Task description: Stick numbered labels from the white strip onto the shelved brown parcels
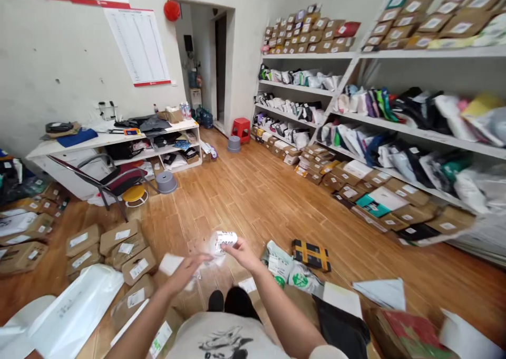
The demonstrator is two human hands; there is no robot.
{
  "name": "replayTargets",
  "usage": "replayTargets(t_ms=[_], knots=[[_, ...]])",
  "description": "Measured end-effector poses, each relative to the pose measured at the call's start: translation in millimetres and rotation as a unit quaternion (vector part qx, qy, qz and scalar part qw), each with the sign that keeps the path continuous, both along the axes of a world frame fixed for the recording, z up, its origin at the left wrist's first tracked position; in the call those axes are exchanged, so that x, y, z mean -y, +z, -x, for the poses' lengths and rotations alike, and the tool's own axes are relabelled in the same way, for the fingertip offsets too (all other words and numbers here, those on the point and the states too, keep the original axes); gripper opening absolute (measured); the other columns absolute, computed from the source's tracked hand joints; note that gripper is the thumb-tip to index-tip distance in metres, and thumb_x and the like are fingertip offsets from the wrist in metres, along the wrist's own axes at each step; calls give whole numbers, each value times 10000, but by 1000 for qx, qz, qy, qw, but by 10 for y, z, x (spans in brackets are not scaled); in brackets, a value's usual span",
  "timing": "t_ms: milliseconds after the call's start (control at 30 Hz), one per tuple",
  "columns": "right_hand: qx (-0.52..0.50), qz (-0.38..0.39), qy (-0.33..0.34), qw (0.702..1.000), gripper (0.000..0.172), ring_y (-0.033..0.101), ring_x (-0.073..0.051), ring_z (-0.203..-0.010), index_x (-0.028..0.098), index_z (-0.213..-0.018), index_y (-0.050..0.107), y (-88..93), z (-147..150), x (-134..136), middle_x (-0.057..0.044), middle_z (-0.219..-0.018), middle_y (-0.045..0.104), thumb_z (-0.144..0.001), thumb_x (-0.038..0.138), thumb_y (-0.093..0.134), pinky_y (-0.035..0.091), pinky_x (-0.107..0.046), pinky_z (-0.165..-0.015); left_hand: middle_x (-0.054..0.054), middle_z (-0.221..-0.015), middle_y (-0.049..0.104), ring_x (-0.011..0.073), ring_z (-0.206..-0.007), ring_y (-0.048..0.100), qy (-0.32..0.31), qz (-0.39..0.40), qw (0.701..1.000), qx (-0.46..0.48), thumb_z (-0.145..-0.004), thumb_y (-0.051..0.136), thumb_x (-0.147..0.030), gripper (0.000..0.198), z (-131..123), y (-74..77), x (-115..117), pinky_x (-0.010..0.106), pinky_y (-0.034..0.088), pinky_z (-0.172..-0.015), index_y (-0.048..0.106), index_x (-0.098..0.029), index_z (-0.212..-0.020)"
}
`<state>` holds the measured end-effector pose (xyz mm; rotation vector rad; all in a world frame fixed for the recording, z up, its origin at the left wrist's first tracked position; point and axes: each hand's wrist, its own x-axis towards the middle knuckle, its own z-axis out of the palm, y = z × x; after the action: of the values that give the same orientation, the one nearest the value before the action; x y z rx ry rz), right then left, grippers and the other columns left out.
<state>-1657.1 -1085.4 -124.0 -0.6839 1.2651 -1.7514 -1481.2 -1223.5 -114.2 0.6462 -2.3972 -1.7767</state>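
A roll of white labels [226, 238] printed with black numbers is pinched between the thumb and fingers of my right hand [242, 253], above the floor in front of my feet. Close by on its left, my left hand [188, 271] reaches toward the roll, palm down and smeared by motion. Whether its fingers grip anything cannot be made out. Beside and below that hand are a blurred white packet [171, 264] and something clear and shiny.
Labelled cardboard parcels [128, 248] and a large white bag [77, 314] lie at left. On the right are plastic mailers [280, 261] and a black box with yellow tape [311, 255]. Parcel-filled shelves [308, 56] line the right wall; a desk [126, 143] and chair [114, 182] stand at back left.
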Motion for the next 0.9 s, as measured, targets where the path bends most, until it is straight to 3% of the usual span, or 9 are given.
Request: replayTargets(t_ms=[100,233,433,600,767,900], knots=[[-150,-2,32,988,211,644,-214,-829,185,-922,733,158,186,123,-27,-887,711,-810,361,698,495,-346,-816,118,-1141,650,279,-1094,567,-20,-107,987,-121,-867,510,-627,557,699,60,104,398,392,-1014,680,-151,-1101],[-304,-35,59,950,200,640,-249,-911,201,-1007,713,212,553,220,-50,-981,702,-913,273,551,484,-366,-847,111,-965,684,249,-880,626,-5,-195,977,-91,-759,703,-567,547,1391,187,374,339,493,-786,669,-103,-1048],[-312,-55,96,944,248,648,-284,-938,223,-1019,713,-168,1180,652,-56,-1004,702,-919,238,487,492,-396,-835,92,-910,690,213,-809,640,20,-198,971,-134,-771,721,-498,448,2250,298,1018,300,498,-711,663,-117,-999],[-284,-61,99,952,214,662,-290,-893,215,-927,734,-466,1993,1173,-34,-914,719,-876,250,529,507,-394,-812,87,-872,696,211,-778,650,33,-132,975,-176,-797,706,-461,391,3175,328,1592,291,506,-691,661,-113,-970],[-267,-68,116,954,267,653,-281,-969,176,-988,737,-506,3007,1726,-48,-996,721,-824,233,535,497,-375,-874,89,-980,701,209,-855,657,48,-88,969,-225,-846,672,-391,430,4128,410,2143,282,526,-734,593,-140,-1187],[-283,-85,158,942,320,650,-264,-1001,197,-1012,735,-520,3681,2089,-30,-1052,713,-771,165,527,488,-343,-883,103,-1043,698,226,-902,666,75,-89,962,-246,-840,681,-371,495,4695,468,2484,301,544,-765,550,-150,-1263]])
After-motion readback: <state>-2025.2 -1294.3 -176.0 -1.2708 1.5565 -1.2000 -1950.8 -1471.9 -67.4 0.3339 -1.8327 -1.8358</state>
